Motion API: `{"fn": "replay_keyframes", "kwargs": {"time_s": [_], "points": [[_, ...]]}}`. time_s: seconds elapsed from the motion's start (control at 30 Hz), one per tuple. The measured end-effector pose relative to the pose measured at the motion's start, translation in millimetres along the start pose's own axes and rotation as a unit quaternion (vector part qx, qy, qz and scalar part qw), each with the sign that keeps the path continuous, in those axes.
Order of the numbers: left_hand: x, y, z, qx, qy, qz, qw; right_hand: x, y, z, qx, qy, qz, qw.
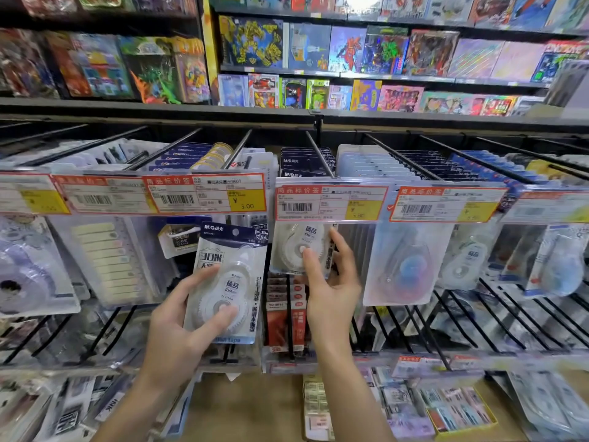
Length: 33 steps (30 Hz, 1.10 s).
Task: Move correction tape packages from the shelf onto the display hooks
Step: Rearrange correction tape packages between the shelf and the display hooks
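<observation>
Left hand (178, 323) grips one correction tape package (228, 282), thumb across its clear front, fingers curled behind. The package stands upright in front of the display, its hang hole just below the price tag (204, 193) of the hook rail, not threaded on any hook.

Right hand (331, 282) holds a second package (298, 247), which hangs under the middle price label (330, 202). The thumb presses on its front and the fingers curl round its right edge. Whether this package sits fully on its hook (318, 154) cannot be told, since the label covers the top.

The two packages are close but apart. More packages hang on the neighbouring hooks, and toy boxes (347, 49) fill the upper shelves. A lower shelf (264, 406) below the hands carries small stationery packs.
</observation>
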State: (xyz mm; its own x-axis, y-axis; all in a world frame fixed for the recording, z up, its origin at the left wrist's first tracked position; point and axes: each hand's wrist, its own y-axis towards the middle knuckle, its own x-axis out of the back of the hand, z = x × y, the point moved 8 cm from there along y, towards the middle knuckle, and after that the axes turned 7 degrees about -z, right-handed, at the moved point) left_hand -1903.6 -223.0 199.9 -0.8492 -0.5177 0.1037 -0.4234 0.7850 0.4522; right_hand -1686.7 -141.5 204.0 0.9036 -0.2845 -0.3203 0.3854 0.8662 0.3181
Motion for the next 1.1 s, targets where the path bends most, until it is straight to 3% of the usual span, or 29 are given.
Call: {"fn": "replay_keyframes", "kwargs": {"time_s": [0.47,0.9,1.1], "points": [[3,-9,-8,0.009,0.006,0.027,1.0,-29,30,-34,-0.017,-0.018,-0.04,0.999],[11,-6,-5,0.025,-0.024,0.045,0.998,-42,41,-44,0.034,-0.097,-0.049,0.994],[11,-8,0,0.036,-0.041,0.064,0.996,-30,23,-57,-0.05,-0.078,-0.044,0.995]]}}
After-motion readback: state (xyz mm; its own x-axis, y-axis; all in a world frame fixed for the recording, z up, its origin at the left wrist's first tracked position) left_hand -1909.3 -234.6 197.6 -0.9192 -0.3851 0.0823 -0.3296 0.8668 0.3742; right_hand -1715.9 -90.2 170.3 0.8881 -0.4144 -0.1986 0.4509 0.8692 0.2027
